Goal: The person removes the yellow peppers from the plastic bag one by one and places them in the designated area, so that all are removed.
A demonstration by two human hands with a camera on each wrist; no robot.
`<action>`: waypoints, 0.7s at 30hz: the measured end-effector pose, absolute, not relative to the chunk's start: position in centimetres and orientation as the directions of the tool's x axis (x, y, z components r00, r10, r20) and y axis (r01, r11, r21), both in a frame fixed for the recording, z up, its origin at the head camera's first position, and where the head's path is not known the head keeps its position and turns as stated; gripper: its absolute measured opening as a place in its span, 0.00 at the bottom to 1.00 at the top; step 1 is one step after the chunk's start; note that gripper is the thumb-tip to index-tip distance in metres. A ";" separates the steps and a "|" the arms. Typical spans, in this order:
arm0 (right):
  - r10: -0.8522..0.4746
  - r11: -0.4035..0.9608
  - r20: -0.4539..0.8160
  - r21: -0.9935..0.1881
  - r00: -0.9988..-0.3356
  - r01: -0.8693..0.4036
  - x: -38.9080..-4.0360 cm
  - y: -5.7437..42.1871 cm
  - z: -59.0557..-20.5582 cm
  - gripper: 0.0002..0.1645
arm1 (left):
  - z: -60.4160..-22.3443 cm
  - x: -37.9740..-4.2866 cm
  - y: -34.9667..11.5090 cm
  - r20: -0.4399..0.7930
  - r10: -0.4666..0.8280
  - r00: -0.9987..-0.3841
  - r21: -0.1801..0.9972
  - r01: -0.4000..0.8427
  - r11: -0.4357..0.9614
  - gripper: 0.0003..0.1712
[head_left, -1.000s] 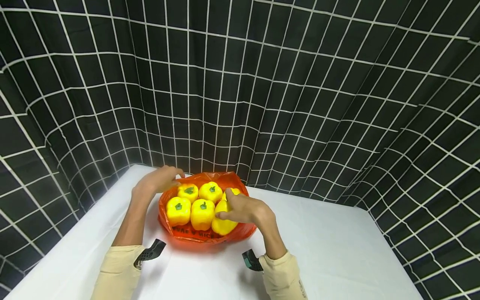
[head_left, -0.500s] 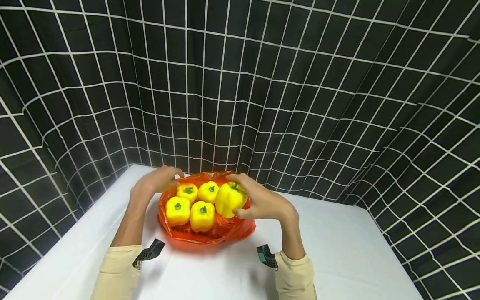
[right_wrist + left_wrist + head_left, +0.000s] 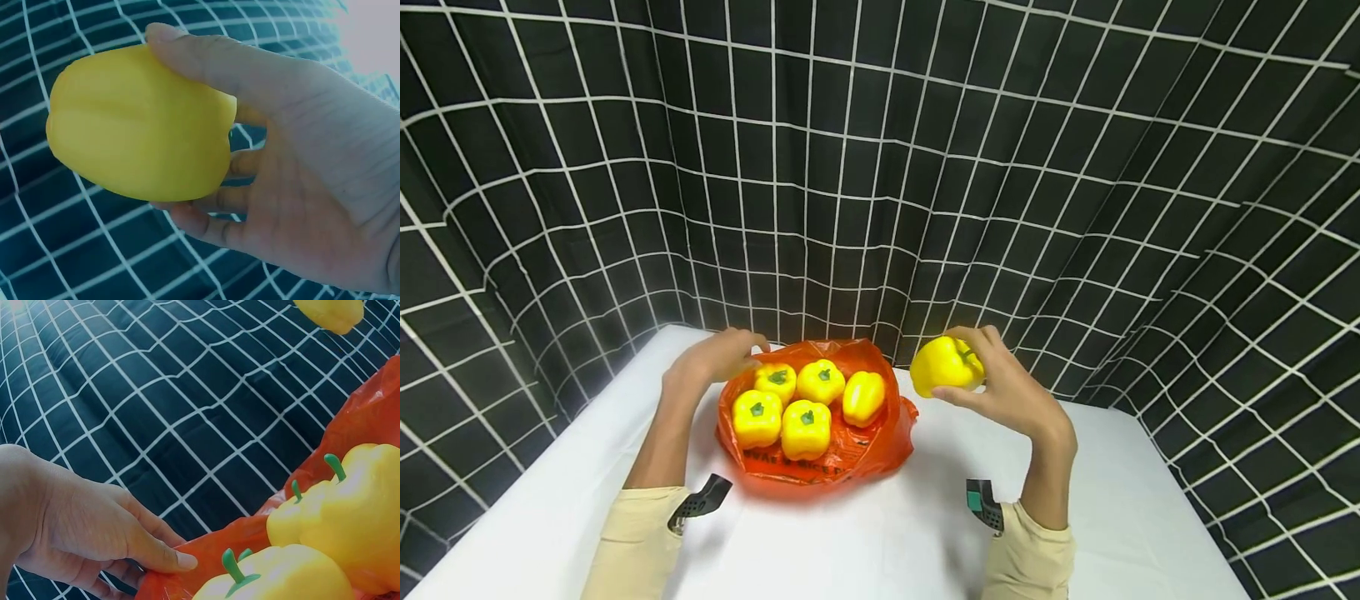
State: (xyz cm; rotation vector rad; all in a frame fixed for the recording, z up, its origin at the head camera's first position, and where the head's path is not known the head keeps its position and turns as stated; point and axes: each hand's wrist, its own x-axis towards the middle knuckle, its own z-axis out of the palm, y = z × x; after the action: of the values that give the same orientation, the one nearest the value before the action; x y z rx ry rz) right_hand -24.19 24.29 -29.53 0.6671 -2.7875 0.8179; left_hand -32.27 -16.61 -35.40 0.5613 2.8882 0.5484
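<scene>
My right hand (image 3: 1018,392) holds a yellow bell pepper (image 3: 946,367) up in the air, to the right of a red plastic bag (image 3: 850,454). In the right wrist view the thumb lies along one side of this pepper (image 3: 137,125) and the fingers curl under the other. The bag lies wide open on the table with several yellow peppers (image 3: 806,430) in it, most with green stems up. At the bag's back left rim is my left hand (image 3: 713,365). Its thumb and fingers pinch the red plastic (image 3: 219,547) in the left wrist view.
A white-covered table (image 3: 1120,483) lies under the bag and reaches well to the right. Dark curtains with a white grid (image 3: 865,167) stand behind and at both sides. A black wrist device (image 3: 985,504) sits at each sleeve.
My right hand has gripped a pepper at the bag's right side, lifted it out and carried it right. Another pepper beneath now shows. The left hand has stayed at the rim.
</scene>
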 end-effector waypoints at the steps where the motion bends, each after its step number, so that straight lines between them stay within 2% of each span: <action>1: -0.351 0.761 0.270 -0.475 -0.897 -0.441 -24.2 24.8 -29.6 0.46 | -35.4 -32.3 -16.6 -0.075 0.386 -0.920 0.379 0.332 0.864 0.20; 11: -0.223 0.846 0.199 -0.447 -0.954 -0.291 -26.2 28.2 -31.6 0.44 | -35.5 -32.5 -16.7 -0.067 0.391 -0.918 0.377 0.340 0.862 0.20; 21: -0.243 0.884 0.055 -0.398 -0.969 -0.244 -29.4 30.0 -35.7 0.42 | -35.5 -32.6 -16.5 -0.065 0.388 -0.919 0.368 0.339 0.866 0.19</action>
State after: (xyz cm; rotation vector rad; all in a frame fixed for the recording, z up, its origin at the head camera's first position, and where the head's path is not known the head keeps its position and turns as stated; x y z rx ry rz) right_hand -29.39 30.00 -35.65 0.3935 -3.0456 0.6443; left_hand -32.60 -16.54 -35.51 0.5679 2.9013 0.5344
